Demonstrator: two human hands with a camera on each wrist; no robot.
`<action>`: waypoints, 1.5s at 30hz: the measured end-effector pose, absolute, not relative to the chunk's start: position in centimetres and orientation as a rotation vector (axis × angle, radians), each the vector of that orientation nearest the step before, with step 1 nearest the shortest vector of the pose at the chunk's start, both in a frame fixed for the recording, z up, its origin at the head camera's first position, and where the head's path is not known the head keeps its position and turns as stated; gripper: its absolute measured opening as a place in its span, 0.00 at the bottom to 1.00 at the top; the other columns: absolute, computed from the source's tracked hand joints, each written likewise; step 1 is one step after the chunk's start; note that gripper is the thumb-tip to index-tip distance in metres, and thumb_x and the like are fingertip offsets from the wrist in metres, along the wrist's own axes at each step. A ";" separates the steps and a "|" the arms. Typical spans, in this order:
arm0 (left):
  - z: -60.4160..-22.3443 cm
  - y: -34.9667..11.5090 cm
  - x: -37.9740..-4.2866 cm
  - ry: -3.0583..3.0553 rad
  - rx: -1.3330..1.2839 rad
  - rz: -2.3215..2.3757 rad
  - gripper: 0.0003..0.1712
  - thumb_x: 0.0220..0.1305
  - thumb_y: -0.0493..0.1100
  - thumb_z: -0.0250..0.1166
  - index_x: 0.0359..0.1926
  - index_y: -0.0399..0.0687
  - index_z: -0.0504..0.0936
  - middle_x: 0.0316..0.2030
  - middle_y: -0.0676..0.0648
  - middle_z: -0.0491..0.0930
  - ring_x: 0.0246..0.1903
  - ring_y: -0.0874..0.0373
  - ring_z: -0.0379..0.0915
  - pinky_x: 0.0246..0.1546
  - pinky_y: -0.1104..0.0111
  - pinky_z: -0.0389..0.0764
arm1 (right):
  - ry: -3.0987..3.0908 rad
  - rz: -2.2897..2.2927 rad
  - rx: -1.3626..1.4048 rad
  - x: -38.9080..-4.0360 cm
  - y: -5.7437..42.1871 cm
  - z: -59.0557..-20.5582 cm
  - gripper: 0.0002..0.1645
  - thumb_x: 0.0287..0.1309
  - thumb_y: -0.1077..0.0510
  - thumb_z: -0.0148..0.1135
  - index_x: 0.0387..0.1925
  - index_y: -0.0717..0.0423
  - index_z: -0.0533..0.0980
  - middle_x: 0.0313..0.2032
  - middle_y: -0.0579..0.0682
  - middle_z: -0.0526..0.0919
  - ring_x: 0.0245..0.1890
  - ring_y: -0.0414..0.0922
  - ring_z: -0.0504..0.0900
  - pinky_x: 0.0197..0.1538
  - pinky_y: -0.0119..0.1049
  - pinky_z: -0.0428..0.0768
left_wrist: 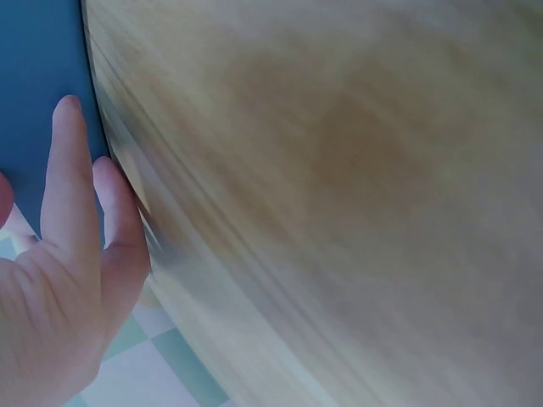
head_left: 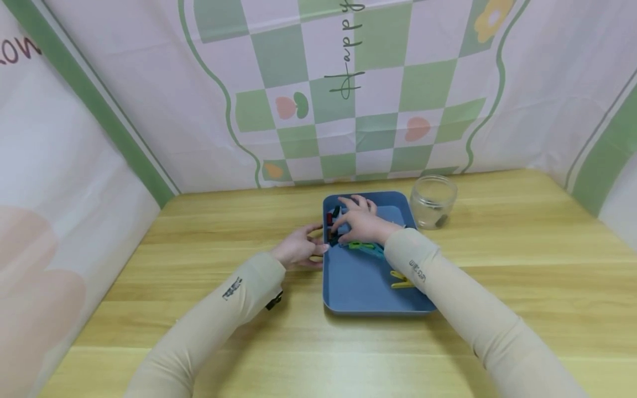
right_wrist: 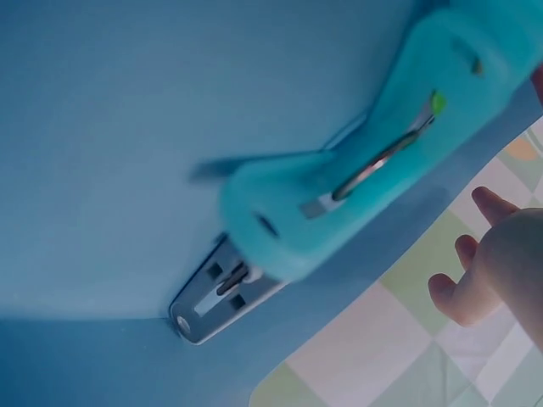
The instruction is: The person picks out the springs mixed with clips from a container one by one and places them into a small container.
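My left hand [head_left: 301, 247] is at the left side of a blue tray [head_left: 358, 287]. In the left wrist view its fingers [left_wrist: 72, 182] lie fairly straight against the tray's outer wall. My right hand [head_left: 365, 224] reaches into the tray's far left part, fingers spread over small dark and red clips [head_left: 329, 219]; their tips partly cover the clips. Beneath that wrist lie a green clip [head_left: 360, 245] and a turquoise clip [right_wrist: 373, 161], the latter large and blurred in the right wrist view. A dark blue-grey clip [right_wrist: 225, 292] lies beside it.
A clear glass jar [head_left: 433, 202] stands just right of the tray's far end, with something dark low in it. A yellow clip [head_left: 402, 280] is in the tray by the right sleeve. Behind the wooden table [head_left: 239, 221] hangs a checkered cloth [head_left: 338, 132].
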State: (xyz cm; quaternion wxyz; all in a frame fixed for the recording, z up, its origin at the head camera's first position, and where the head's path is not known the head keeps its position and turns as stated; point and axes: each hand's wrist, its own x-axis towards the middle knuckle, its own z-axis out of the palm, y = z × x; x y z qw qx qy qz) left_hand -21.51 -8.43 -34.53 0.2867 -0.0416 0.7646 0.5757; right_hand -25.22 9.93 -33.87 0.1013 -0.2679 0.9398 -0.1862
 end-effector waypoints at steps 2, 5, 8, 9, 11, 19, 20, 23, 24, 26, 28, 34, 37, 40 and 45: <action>-34.5 -8.4 -21.5 2.046 -0.113 1.538 0.37 0.68 0.35 0.56 0.73 0.55 0.53 0.56 0.37 0.70 0.45 0.50 0.76 0.36 0.64 0.84 | 2.776 -0.544 -0.786 -25.3 9.9 -33.9 0.13 0.54 0.53 0.69 0.43 0.45 0.84 0.73 0.61 0.47 0.71 0.64 0.35 0.66 0.67 0.38; -34.5 -8.4 -21.5 2.046 -0.117 1.538 0.37 0.68 0.35 0.56 0.73 0.55 0.53 0.57 0.37 0.69 0.45 0.50 0.76 0.37 0.63 0.84 | 2.774 -0.527 -0.783 -25.4 9.8 -34.1 0.12 0.54 0.52 0.69 0.42 0.45 0.84 0.73 0.61 0.46 0.71 0.64 0.35 0.66 0.67 0.37; -34.5 -8.4 -21.5 2.043 -0.117 1.540 0.37 0.68 0.35 0.56 0.73 0.55 0.52 0.56 0.37 0.69 0.45 0.50 0.76 0.37 0.64 0.84 | 2.769 -0.512 -0.782 -25.5 9.7 -34.2 0.12 0.53 0.51 0.69 0.41 0.44 0.84 0.73 0.61 0.46 0.71 0.64 0.34 0.66 0.67 0.37; -34.5 -8.4 -21.5 2.041 -0.118 1.542 0.37 0.68 0.35 0.56 0.73 0.55 0.52 0.56 0.37 0.69 0.45 0.50 0.76 0.37 0.64 0.84 | 2.768 -0.509 -0.783 -25.5 9.6 -34.2 0.12 0.53 0.51 0.69 0.41 0.44 0.84 0.73 0.61 0.46 0.71 0.64 0.34 0.66 0.67 0.37; -34.5 -8.4 -21.5 2.035 -0.120 1.547 0.37 0.68 0.35 0.56 0.73 0.55 0.52 0.56 0.37 0.69 0.44 0.49 0.76 0.36 0.64 0.84 | 2.767 -0.503 -0.782 -25.5 9.6 -34.1 0.12 0.53 0.51 0.69 0.41 0.44 0.84 0.73 0.61 0.46 0.71 0.64 0.34 0.66 0.67 0.37; -34.6 -8.3 -21.5 2.030 -0.125 1.550 0.37 0.68 0.35 0.56 0.73 0.55 0.52 0.56 0.37 0.69 0.44 0.49 0.76 0.35 0.65 0.84 | 2.769 -0.487 -0.768 -25.6 9.4 -34.1 0.12 0.53 0.51 0.69 0.41 0.45 0.84 0.73 0.61 0.46 0.71 0.64 0.34 0.66 0.67 0.37; -34.6 -8.3 -21.5 2.032 -0.123 1.549 0.37 0.68 0.35 0.56 0.73 0.55 0.52 0.56 0.37 0.69 0.44 0.49 0.76 0.35 0.65 0.84 | 2.772 -0.483 -0.766 -25.6 9.3 -34.1 0.12 0.53 0.51 0.69 0.41 0.45 0.84 0.73 0.61 0.47 0.71 0.64 0.35 0.66 0.67 0.37; -34.6 -8.3 -21.6 2.039 -0.123 1.544 0.38 0.67 0.35 0.56 0.73 0.55 0.52 0.56 0.37 0.69 0.44 0.49 0.77 0.36 0.64 0.84 | 2.777 -0.472 -0.762 -25.6 9.3 -34.2 0.12 0.52 0.51 0.69 0.40 0.45 0.84 0.73 0.61 0.47 0.71 0.64 0.35 0.66 0.67 0.38; -34.6 -8.3 -21.6 2.040 -0.122 1.542 0.38 0.67 0.35 0.56 0.73 0.55 0.52 0.56 0.37 0.69 0.44 0.49 0.77 0.36 0.64 0.84 | 2.779 -0.469 -0.761 -25.6 9.3 -34.2 0.11 0.52 0.52 0.69 0.40 0.45 0.84 0.73 0.61 0.47 0.71 0.65 0.35 0.66 0.67 0.38; -34.6 -8.3 -21.6 2.042 -0.119 1.542 0.38 0.67 0.34 0.56 0.73 0.54 0.52 0.56 0.37 0.69 0.44 0.48 0.77 0.36 0.64 0.84 | 2.783 -0.461 -0.761 -25.7 9.3 -34.3 0.11 0.52 0.52 0.70 0.40 0.45 0.84 0.73 0.61 0.47 0.71 0.65 0.35 0.66 0.67 0.38; -34.5 -8.3 -21.5 2.044 -0.119 1.540 0.38 0.67 0.34 0.56 0.73 0.54 0.52 0.56 0.37 0.69 0.44 0.49 0.77 0.36 0.64 0.84 | 2.784 -0.457 -0.760 -25.7 9.2 -34.3 0.11 0.52 0.53 0.70 0.40 0.45 0.84 0.73 0.61 0.47 0.70 0.65 0.35 0.66 0.67 0.38; -34.3 -8.2 -21.5 2.058 -0.122 1.531 0.37 0.67 0.35 0.57 0.73 0.54 0.53 0.57 0.37 0.69 0.44 0.50 0.76 0.35 0.65 0.84 | 2.784 -0.466 -0.759 -25.7 9.2 -34.2 0.11 0.51 0.54 0.70 0.40 0.45 0.84 0.73 0.61 0.47 0.71 0.65 0.36 0.66 0.67 0.38; -34.3 -8.2 -21.4 2.063 -0.121 1.527 0.37 0.67 0.35 0.57 0.73 0.54 0.53 0.56 0.37 0.69 0.44 0.50 0.76 0.35 0.65 0.84 | 2.789 -0.460 -0.772 -25.6 9.3 -34.1 0.11 0.52 0.57 0.70 0.39 0.46 0.84 0.72 0.62 0.48 0.70 0.66 0.36 0.66 0.67 0.39; -34.2 -8.2 -21.4 2.068 -0.120 1.522 0.37 0.67 0.34 0.57 0.73 0.54 0.53 0.56 0.36 0.69 0.43 0.49 0.77 0.36 0.64 0.84 | 2.796 -0.451 -0.785 -25.5 9.3 -34.1 0.11 0.52 0.59 0.68 0.39 0.46 0.84 0.72 0.62 0.49 0.70 0.66 0.37 0.66 0.67 0.40; -34.1 -8.2 -21.3 2.070 -0.115 1.517 0.37 0.67 0.34 0.57 0.73 0.53 0.53 0.55 0.37 0.69 0.43 0.49 0.77 0.36 0.64 0.84 | 2.804 -0.442 -0.781 -25.6 9.3 -34.3 0.10 0.53 0.59 0.68 0.39 0.46 0.85 0.72 0.61 0.50 0.70 0.66 0.38 0.66 0.67 0.41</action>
